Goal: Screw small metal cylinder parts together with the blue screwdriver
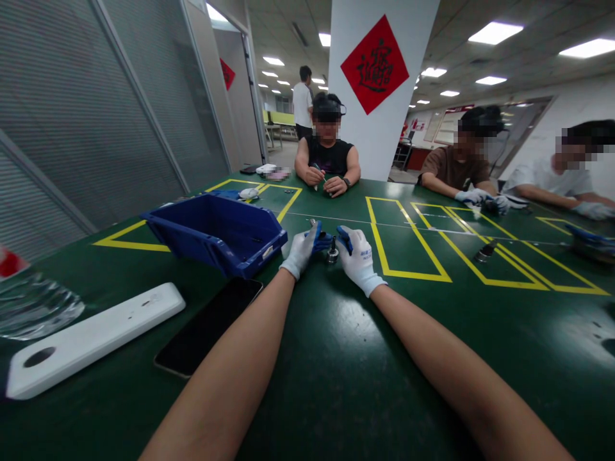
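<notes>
A small metal part with a dark upright stem stands on the green table between my two hands. My left hand, in a white glove with blue fingertips, is closed just left of it. A bit of metal shows at its fingertips, too small to name. On the other side, my right hand, gloved the same way, has its fingers bent together close to the stem. Whether they touch the stem or hold something small is hidden. A blue plastic bin stands beside my left hand, its low front towards it.
A dark phone lies by my left forearm, near a white slab-shaped device and a clear bottle. Yellow tape marks the table. Another dark metal part lies right. Several people sit around the table.
</notes>
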`<action>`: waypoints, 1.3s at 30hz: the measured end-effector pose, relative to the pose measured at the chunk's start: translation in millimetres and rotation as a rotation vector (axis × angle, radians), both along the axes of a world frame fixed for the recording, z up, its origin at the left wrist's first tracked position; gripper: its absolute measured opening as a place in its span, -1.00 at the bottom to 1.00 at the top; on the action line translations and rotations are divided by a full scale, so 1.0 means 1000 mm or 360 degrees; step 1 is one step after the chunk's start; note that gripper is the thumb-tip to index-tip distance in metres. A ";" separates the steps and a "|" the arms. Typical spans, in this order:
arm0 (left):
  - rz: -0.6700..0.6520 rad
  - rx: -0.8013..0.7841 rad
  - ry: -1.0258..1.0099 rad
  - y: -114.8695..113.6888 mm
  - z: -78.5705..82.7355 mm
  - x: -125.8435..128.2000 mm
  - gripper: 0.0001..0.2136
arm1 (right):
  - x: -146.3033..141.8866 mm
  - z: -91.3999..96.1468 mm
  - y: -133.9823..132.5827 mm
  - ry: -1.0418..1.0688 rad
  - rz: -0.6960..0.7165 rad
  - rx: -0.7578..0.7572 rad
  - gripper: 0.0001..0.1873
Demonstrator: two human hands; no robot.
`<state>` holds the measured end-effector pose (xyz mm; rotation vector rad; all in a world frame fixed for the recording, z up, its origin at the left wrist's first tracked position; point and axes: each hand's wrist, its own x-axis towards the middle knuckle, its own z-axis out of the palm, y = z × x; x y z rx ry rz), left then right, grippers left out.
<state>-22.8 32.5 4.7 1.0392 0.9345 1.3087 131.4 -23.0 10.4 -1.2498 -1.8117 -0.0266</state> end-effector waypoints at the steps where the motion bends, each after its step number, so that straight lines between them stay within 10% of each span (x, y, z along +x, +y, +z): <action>1: -0.0014 0.0013 0.0000 -0.001 0.000 0.000 -0.55 | -0.001 0.000 0.000 -0.0008 0.0027 0.0007 -0.56; 14: 0.0387 -0.0004 0.0565 -0.019 0.018 -0.004 -0.62 | -0.013 0.010 0.001 -0.0250 -0.0142 -0.0126 -0.50; 23: 0.0089 0.0180 0.0552 -0.021 0.017 -0.004 -0.49 | -0.004 0.010 0.006 -0.0149 -0.0179 -0.0193 -0.49; 39: 0.0233 0.0236 0.0682 -0.018 0.014 -0.005 -0.57 | -0.002 0.002 0.011 -0.0402 0.0066 -0.0295 -0.37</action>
